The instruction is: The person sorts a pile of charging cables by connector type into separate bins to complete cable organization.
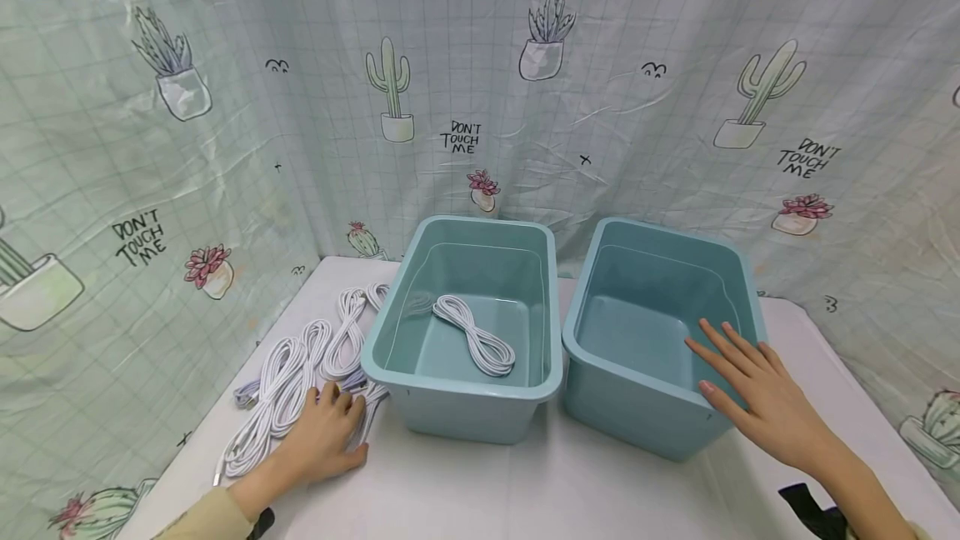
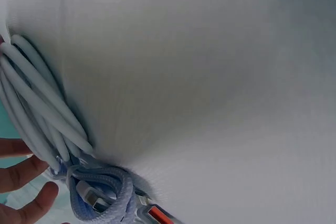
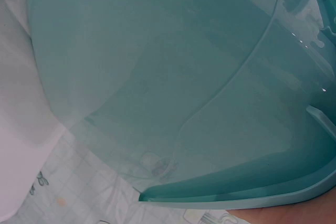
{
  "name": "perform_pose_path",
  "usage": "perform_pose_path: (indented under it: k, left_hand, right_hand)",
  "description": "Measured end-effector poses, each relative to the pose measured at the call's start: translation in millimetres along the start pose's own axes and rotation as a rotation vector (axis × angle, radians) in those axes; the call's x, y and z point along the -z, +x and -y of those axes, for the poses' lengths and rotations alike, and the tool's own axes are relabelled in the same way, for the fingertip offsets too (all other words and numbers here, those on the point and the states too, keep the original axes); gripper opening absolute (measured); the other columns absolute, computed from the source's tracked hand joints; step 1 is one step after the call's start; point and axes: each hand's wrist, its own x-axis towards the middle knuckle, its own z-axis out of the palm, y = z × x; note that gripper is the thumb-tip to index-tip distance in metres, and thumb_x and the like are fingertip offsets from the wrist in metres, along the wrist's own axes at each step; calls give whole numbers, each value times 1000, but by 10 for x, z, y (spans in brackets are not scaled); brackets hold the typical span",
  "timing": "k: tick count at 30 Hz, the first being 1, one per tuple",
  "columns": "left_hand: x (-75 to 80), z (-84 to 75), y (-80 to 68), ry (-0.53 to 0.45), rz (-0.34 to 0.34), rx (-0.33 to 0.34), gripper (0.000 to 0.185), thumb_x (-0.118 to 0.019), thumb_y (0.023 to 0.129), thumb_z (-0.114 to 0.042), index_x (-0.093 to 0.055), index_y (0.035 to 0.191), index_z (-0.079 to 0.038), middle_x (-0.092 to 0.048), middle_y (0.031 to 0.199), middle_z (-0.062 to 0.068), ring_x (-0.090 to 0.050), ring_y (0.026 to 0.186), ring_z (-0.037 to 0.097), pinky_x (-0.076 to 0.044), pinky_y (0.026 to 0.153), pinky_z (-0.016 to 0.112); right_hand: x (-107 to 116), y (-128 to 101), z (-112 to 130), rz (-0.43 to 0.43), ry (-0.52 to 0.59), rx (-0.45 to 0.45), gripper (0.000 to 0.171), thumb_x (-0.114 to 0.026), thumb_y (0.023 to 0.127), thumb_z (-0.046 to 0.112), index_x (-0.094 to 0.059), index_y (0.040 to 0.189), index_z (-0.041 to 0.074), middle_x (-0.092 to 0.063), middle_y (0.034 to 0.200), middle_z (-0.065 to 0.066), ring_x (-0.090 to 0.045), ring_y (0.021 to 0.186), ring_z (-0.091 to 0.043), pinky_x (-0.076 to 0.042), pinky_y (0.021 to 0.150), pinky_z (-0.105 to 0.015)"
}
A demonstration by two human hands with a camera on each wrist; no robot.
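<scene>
My left hand point(image 1: 322, 436) reaches over white cables left of the left bin, its fingertips at the cables and its thumb apart. In the left wrist view, spread fingers point(image 2: 23, 174) touch a coiled white cable point(image 2: 44, 103); a purple-grey braided cable point(image 2: 126, 195) with metal plugs lies beside it. More coiled white cables point(image 1: 281, 382) lie nearby on the table. One coiled white cable point(image 1: 480, 340) lies inside the left teal bin point(image 1: 461, 390). My right hand point(image 1: 768, 398) hovers with fingers spread over the near right rim of the right teal bin point(image 1: 637, 423); contact is unclear.
Both bins stand side by side on a white table point(image 1: 480, 490). A curtain point(image 1: 450, 90) printed with cacti hangs behind and along both sides. The right bin shows its bare floor point(image 1: 637, 327).
</scene>
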Motion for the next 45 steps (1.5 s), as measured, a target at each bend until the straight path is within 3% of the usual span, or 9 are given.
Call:
perform_pose_path:
  k: [15, 19, 24, 29, 39, 45]
  left_hand:
    - [109, 47, 22, 9, 33, 75, 51, -68, 54, -39, -60, 89, -2, -49, 79, 10, -43, 77, 28, -33, 62, 43]
    - [172, 78, 54, 24, 9, 78, 51, -68, 53, -35, -61, 91, -2, -50, 81, 11, -44, 75, 27, -35, 60, 42]
    - [227, 156, 74, 42, -50, 41, 48, -70, 52, -29, -60, 91, -3, -48, 82, 9, -45, 69, 26, -35, 58, 42]
    - [214, 252, 50, 40, -32, 15, 48, -71, 52, -23, -58, 94, -3, -47, 85, 9, -43, 66, 24, -33, 52, 37]
    - [127, 442, 42, 100, -84, -91, 52, -72, 52, -23, -56, 99, -8, -50, 90, 7, -45, 75, 26, -31, 56, 41]
    - [138, 498, 51, 112, -85, -105, 52, -71, 53, -24, -57, 101, -9, -53, 92, 7, -46, 77, 27, -32, 57, 44]
  right_hand:
    - [-4, 0, -6, -3, 7, -4, 57, -53, 87, 22, -31, 139, 23, -13, 151, 3, 2, 139, -7, 3, 106, -57]
    - [-2, -3, -4, -4, 12, -3, 57, -54, 87, 22, -31, 139, 23, -13, 151, 3, 3, 139, -6, 3, 106, -57]
    - [-1, -3, -10, -4, 10, -2, 58, -54, 87, 21, -30, 139, 23, -13, 151, 4, 3, 139, -6, 4, 106, -57]
    - [-5, -2, -13, -3, 9, -3, 58, -54, 87, 22, -31, 139, 23, -13, 151, 3, 3, 139, -7, 4, 106, -57]
    - [4, -2, 1, -2, 17, 0, 58, -54, 86, 20, -31, 139, 23, -13, 151, 4, 4, 138, -3, 4, 106, -57]
    - [0, -1, -9, 2, 15, -6, 57, -54, 87, 21, -31, 139, 23, -13, 151, 3, 3, 138, -5, 5, 106, -57]
